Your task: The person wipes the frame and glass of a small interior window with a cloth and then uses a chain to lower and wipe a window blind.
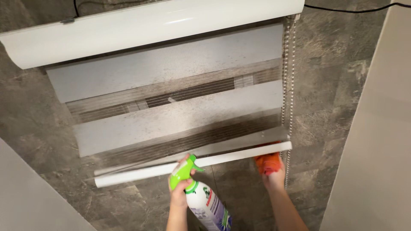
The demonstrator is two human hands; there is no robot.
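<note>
A white roller blind with striped sheer and solid bands (171, 115) lies on a dark stone-look floor, speckled with dark spots. My left hand (180, 194) grips a white spray bottle (207, 205) with a green trigger head (183, 171), the nozzle pointing at the blind's white bottom rail (141, 173). My right hand (274, 175) holds an orange cloth (267, 163) pressed under the right end of that bottom rail. The fingers of the right hand are mostly hidden by the cloth and rail.
The blind's white top cassette (150, 25) lies at the far end. A bead chain (289, 85) runs down the blind's right side. A black cable (355, 9) crosses the top right. Pale walls or panels (376, 128) stand at right and lower left.
</note>
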